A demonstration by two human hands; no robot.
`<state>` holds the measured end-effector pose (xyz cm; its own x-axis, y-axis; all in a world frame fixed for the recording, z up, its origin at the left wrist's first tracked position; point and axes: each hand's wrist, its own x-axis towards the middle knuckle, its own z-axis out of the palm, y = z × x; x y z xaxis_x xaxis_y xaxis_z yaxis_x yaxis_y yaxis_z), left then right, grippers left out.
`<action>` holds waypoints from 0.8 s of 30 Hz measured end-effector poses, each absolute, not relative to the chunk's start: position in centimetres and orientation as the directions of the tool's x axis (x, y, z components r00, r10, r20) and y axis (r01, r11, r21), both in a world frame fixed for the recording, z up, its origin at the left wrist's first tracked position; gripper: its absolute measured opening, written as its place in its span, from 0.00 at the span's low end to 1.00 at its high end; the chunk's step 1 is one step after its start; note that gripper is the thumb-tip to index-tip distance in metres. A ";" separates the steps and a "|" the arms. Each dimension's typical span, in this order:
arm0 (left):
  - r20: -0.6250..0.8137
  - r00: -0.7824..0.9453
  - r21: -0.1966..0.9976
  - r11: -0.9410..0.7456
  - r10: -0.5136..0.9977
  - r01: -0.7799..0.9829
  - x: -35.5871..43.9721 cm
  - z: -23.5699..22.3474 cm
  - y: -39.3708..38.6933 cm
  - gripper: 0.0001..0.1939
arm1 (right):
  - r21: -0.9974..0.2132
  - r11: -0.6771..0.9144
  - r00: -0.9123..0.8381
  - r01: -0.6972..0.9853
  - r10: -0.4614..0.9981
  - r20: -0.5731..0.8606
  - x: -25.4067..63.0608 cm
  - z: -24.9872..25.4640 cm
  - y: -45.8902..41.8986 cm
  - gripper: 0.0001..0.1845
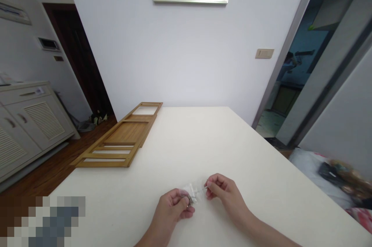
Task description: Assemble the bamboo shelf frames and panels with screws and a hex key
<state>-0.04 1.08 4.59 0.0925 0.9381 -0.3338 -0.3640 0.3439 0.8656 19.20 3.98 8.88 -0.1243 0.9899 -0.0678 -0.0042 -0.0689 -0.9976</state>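
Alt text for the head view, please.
The left hand holds a small clear plastic bag with metallic-looking bits; the right hand pinches its other end, above a white table. A slatted wooden frame lies along the table's left.

Left hand (174, 205): is showing bare, its slim fingers (172, 194) tapering toward rounded tips
Right hand (223, 189): is appearing bare too, its back looking smooth
Left forearm (155, 229): is showing a short bare stretch
Right forearm (263, 231): is showing a longer bare stretch, widening gradually beyond the wrist (241, 216)
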 end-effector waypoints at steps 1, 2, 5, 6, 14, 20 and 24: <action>-0.332 0.085 0.858 0.339 0.939 -0.387 -0.1 4.8 1.1 0.25 | -0.999 -0.047 -0.104 0.010 0.993 -0.048 19.7 9.3 4.4 0.17; -0.331 0.080 0.849 0.334 0.940 -0.409 -0.1 4.9 1.0 0.25 | -0.999 -0.032 -0.091 0.035 0.995 -0.035 20.2 9.6 4.9 0.16; -0.331 0.072 0.822 0.325 0.941 -0.467 -0.2 5.4 1.0 0.23 | -0.979 -0.068 -0.157 0.193 0.983 -0.099 21.8 10.0 6.0 0.11; -0.333 0.072 0.815 0.325 0.940 -0.480 -0.3 5.4 1.0 0.22 | -0.958 -0.093 -0.196 0.271 0.969 -0.150 22.2 9.9 6.2 0.09; -0.346 0.078 0.799 0.338 0.935 -0.498 -0.5 5.0 1.0 0.20 | -0.696 0.132 -0.311 0.706 0.940 -0.138 22.0 9.0 5.1 0.09; -0.352 0.070 0.802 0.339 0.933 -0.492 -0.4 5.4 1.0 0.21 | -0.679 0.100 -0.258 0.728 0.957 -0.135 21.5 8.2 4.7 0.07; -0.360 0.059 0.805 0.341 0.931 -0.486 -0.4 5.5 1.0 0.22 | -0.756 -0.015 -0.265 0.654 0.932 -0.247 22.1 8.6 5.3 0.05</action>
<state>-0.42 0.97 5.55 0.0586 0.9312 -0.3598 -0.4860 0.3414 0.8045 22.13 5.27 8.64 -0.2651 0.9320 -0.2471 0.6539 -0.0146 -0.7565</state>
